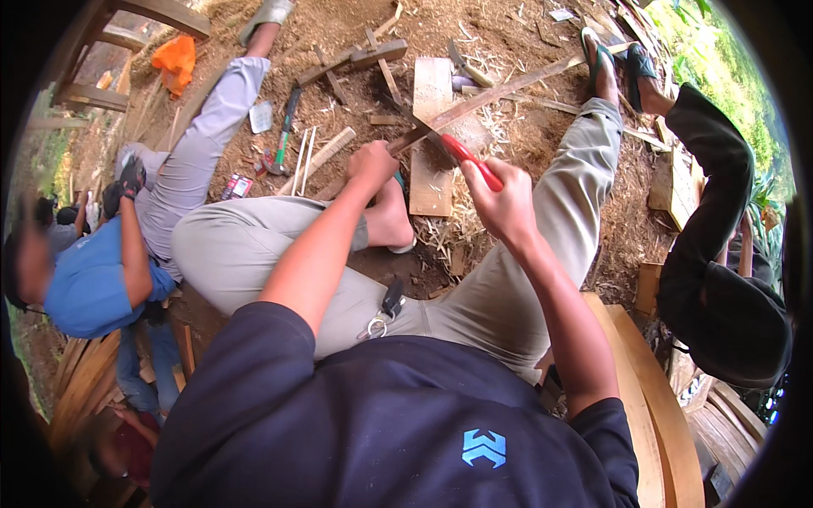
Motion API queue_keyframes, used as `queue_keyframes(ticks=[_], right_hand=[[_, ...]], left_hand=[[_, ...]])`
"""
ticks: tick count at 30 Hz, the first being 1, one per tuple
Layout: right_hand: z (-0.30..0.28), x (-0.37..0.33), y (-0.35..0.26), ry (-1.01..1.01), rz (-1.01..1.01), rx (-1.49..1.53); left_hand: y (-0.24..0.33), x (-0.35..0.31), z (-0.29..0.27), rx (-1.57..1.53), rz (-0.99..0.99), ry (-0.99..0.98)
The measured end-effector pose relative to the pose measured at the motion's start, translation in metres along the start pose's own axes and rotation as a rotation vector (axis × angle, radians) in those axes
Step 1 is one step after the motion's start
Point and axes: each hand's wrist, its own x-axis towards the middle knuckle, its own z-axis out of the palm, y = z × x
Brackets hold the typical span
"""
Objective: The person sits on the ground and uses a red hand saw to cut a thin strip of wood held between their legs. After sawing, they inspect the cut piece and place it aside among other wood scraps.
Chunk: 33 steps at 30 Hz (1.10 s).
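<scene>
In my right hand (501, 201), fingers wrapped round it, is the curved red handle (470, 159) of a cutting tool with a long dark blade (412, 117). Whether it is a saw or a knife I cannot tell. The blade crosses a long, narrow wooden strip (517, 83). My left hand (371, 165) grips that strip close to the blade, on its left. Beneath the strip lies a pale wooden board (432, 190), flat on the ground between my legs. The strip slants away to the far right, towards my right foot.
A hammer (284, 140) lies left of my hands, beside thin sticks (303, 161). Beyond are joined wooden pieces (360, 61) and a wooden-handled tool (471, 68). Shavings cover the ground. A person in blue (93, 279) sits left; another in black (720, 313) sits right. An orange bag (175, 63) lies far left.
</scene>
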Motion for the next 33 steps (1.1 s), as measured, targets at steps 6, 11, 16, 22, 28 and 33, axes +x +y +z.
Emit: queue_keyframes(ticks=[6,11,16,22,28,33], right_hand=[[0.024,-0.046,0.031,0.06,-0.036,0.037],[0.023,-0.046,0.036,0.096,-0.17,-0.069],[0.013,-0.037,0.034,0.068,0.028,0.111],[0.003,-0.013,0.031,0.033,-0.042,0.064],[0.037,0.014,0.04,0.044,0.008,0.192],[0.058,0.012,0.029,0.047,-0.055,0.086]], left_hand=[[-0.001,-0.001,0.002,0.008,-0.012,0.041],[0.001,-0.004,-0.003,0.007,0.027,0.041],[-0.002,-0.002,0.0,0.032,-0.015,0.015],[-0.004,-0.004,0.002,0.047,-0.029,0.037],[-0.014,0.045,-0.027,0.072,0.101,0.165],[-0.077,0.078,0.015,0.032,0.215,-0.023]])
